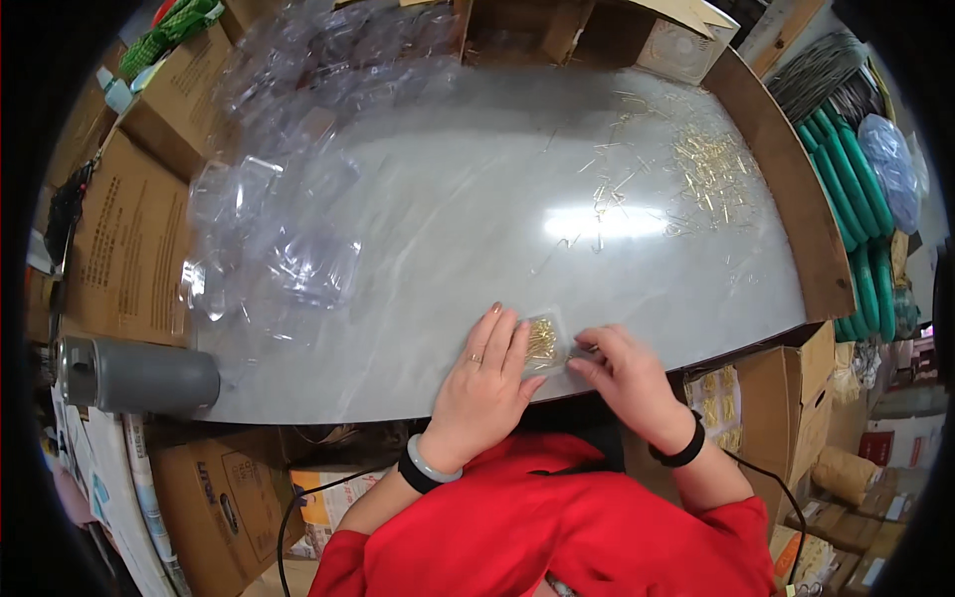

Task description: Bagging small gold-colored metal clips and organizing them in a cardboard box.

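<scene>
A small clear plastic box with gold-coloured wire hooks inside lies flat near the table's front edge. Stretched fingers of my left hand lie along its left side, the index finger against the box and the thumb by its near corner. My right hand is beside the box's right edge, thumb and fingertips brought together. What they pinch is too small and hidden to make out. Loose gold hooks are piled at the far right, with several more scattered toward the middle.
Clear plastic boxes heap along the left and far left. A grey bottle lies at the front left. Cardboard walls off the table's right side. Below the right edge, a carton adjoins filled packs of gold pieces.
</scene>
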The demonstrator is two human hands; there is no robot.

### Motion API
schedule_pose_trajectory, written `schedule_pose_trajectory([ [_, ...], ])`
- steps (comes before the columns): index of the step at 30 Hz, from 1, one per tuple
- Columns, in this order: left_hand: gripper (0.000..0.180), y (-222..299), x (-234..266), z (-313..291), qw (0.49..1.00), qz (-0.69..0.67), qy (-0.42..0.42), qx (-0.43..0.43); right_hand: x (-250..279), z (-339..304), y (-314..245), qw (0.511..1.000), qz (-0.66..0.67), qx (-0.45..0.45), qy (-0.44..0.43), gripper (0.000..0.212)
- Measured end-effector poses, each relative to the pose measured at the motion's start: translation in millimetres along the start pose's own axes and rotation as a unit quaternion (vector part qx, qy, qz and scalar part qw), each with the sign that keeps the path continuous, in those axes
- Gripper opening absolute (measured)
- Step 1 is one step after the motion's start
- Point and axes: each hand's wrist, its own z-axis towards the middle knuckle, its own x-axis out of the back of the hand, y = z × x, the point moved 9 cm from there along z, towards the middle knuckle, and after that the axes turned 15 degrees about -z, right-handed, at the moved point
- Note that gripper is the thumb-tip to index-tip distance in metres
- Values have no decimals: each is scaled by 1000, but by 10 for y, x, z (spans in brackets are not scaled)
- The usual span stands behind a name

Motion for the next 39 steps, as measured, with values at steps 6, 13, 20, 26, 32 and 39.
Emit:
schedule_pose_trajectory([
  [6, 60, -5, 20, -22, 1000, -12, 8, -10, -32, 82, -33, 998, 18, 14, -63, 14],
  [13, 62, -8, 35, -35, 1000, -17, 13, -17, -174, 193, -86, 993, 36, -4, -109, 14],
  [20, 63, -21, 32, -7, 1000, -12, 0, -5, -83, 306, -396, 966, -179, 161, -94, 14],
  [26, 61, -17, 63, 9, 1000, -15, -1, -1, 359, 1608, 394, 962, -222, 157, -5, 14],
  [32, 52, -27, 113, -15, 999, -20, 30, -23, 459, 3109, 2045, 943, -329, 32, 48, 40],
  [39, 49, -43, 86, -62, 998, -32, 39, -31, 118, 3122, 2223, 968, -222, -49, -104, 65],
])
